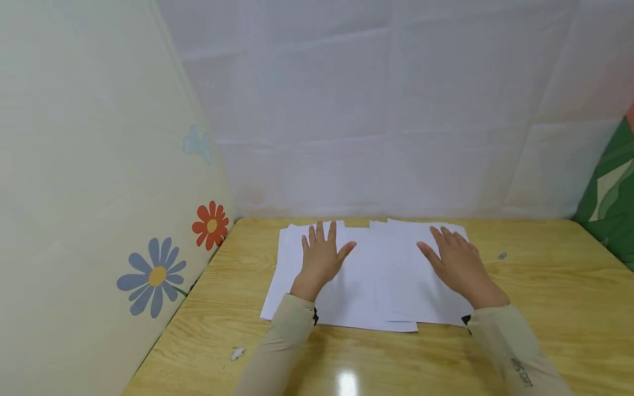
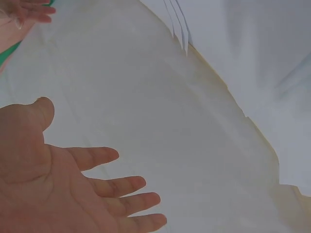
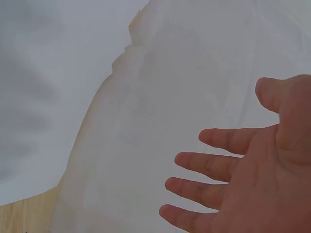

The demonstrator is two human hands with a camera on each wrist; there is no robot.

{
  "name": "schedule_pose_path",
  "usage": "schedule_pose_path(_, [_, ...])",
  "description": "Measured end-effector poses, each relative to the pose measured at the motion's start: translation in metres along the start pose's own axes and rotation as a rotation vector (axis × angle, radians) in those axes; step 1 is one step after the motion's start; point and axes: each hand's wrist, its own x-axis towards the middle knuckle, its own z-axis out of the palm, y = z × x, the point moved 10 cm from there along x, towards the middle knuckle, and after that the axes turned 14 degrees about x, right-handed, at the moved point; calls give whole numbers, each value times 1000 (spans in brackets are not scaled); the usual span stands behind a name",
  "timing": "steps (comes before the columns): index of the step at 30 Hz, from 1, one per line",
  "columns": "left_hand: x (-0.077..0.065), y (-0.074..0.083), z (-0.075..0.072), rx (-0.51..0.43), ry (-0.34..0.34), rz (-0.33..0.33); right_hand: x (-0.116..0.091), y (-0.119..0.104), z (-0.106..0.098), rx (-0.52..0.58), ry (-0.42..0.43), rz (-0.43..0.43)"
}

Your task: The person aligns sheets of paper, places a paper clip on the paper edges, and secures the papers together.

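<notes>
Yellowish wood grain runs across the tabletop (image 1: 569, 313) in front of us, with a bright patch of glare (image 1: 347, 383) near its close side. Nearest to us, a left sleeve (image 1: 277, 346) and a right sleeve (image 1: 515, 352), both beige, reach in from below; dark lettering (image 1: 521, 372) marks the right one. Beside the left sleeve we see a small whitish patch (image 1: 238, 353) on the wood; we cannot tell whether it is a scrap or a worn spot.

Beyond the cuffs, white paper sheets (image 1: 356, 280) lie flat around the middle of the tabletop, overlapping in uneven layers with staggered corners. We see the left hand (image 1: 322, 258) over their left part and the right hand (image 1: 458, 264) over their right part. Both hang palm down, apart from the paper, and hold nothing. Their fingers are spread wide, with the thumbs angled inward.

Right of the sheets, we notice a small grey paper clip (image 1: 502, 256). Behind the tabletop hangs creased white cloth (image 1: 386, 110). Along the left wall (image 1: 74, 137) we find a blue flower (image 1: 157, 276), then a red flower (image 1: 211, 225); at the far right, a green leafy pattern (image 1: 614, 192).
</notes>
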Motion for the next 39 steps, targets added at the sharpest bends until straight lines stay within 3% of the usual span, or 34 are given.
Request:
schedule_pose_path(9, [2, -18, 2, -18, -3, -70, 0, 11, -1, 13, -9, 6])
schedule_pose_path(19, [0, -39, 10, -35, -35, -142, 3, 31, 2, -9, -53, 77])
schedule_pose_path(26, [1, -50, 20, -50, -18, -164, 3, 42, 4, -20, -79, 113])
schedule_pose_path(34, [-3, -59, 25, -17, -72, -197, 0, 50, 3, -34, -80, 124])
schedule_pose_path(39, [-6, -66, 26, -7, -73, -206, -2, 60, 5, -47, -100, 181])
